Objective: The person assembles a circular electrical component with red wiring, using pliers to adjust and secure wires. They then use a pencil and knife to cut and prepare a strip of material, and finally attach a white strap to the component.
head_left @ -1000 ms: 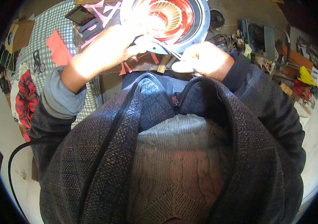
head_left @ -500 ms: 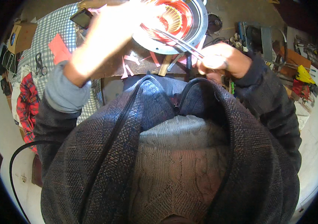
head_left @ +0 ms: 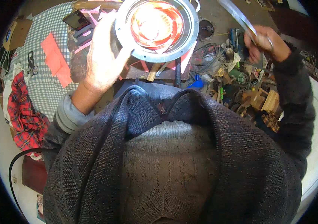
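A round metal motor stator (head_left: 157,56) with copper windings (head_left: 175,31) stands on the bench at the top middle, its centre washed out by strong light. My left hand (head_left: 104,56) grips its left side, with the thumb against the near rim; the fingers are partly lost in glare. Off to the right, my right hand (head_left: 261,43) is raised, apart from the stator. It is closed around a pair of long, shiny metal scissors (head_left: 241,18), whose blades point up and to the left.
Pink paper strips (head_left: 144,66) and a wooden stick (head_left: 153,72) lie by the stator. A phone (head_left: 76,19) and pink sheets (head_left: 56,61) are on the left, near a checked cloth (head_left: 52,26). Wooden pieces (head_left: 271,100), cables and tools crowd the right side.
My right hand has pulled the scissors out of the stator and swung up to the right. My left hand has moved from over the windings down to the stator's left side.
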Motion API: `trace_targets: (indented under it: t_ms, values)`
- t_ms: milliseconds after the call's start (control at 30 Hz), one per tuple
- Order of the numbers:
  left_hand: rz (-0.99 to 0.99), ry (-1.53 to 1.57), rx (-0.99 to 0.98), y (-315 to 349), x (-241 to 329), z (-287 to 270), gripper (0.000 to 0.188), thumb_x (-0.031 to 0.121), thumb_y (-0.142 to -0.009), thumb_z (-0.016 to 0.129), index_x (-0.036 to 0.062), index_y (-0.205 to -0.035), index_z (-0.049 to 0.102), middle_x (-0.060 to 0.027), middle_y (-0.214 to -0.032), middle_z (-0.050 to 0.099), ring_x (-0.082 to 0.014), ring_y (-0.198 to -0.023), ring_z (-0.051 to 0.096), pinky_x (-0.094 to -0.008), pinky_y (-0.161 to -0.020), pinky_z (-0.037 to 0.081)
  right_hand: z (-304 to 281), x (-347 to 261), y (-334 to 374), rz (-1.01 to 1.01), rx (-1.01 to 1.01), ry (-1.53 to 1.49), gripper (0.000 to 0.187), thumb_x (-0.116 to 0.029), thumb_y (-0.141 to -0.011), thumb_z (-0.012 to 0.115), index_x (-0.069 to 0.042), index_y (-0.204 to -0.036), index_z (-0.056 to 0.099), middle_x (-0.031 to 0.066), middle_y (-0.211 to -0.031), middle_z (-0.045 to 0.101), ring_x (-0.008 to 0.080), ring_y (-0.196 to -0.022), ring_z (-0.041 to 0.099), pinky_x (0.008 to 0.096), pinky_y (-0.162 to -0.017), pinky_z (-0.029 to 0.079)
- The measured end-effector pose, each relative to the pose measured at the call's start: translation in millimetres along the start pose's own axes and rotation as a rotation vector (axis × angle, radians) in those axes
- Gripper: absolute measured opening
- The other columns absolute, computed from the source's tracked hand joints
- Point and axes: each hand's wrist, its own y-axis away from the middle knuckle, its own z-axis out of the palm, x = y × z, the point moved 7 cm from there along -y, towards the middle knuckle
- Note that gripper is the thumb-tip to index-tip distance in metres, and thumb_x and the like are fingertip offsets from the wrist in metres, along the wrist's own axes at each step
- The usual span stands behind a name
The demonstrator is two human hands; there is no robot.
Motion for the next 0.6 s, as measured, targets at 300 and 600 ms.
trace_targets:
  t_ms: [300, 600]
  values:
    - [-0.351, 0.294, 0.35, 1.2, -42.9, 62.7, 0.044, 0.019, -0.103, 0.061, -0.0057, -0.139, 0.052, -0.0197, -0.129, 0.061, -0.029, -0.121, 0.062, -0.0383, -0.104, 0.048, 11.5, 18.5, -192.2, -0.592, 0.273, -0.748, 0.064, -0.05, -0.109, 0.042, 0.002, -0.146, 0.049, 0.0203, -0.138, 0.062, 0.0293, -0.127, 0.061, 0.0433, -0.11, 0.048]
    - [-0.364, 0.286, 0.48, -2.8, -45.3, 62.9, 0.03, 0.019, -0.104, 0.06, -0.0045, -0.124, 0.06, -0.0129, -0.107, 0.068, -0.0193, -0.099, 0.065, -0.0336, -0.088, 0.053, 36.4, -11.7, -233.0, -0.62, 0.18, -0.843, 0.064, -0.056, -0.107, 0.045, -0.002, -0.141, 0.051, 0.0177, -0.134, 0.065, 0.0289, -0.123, 0.064, 0.0447, -0.107, 0.051]
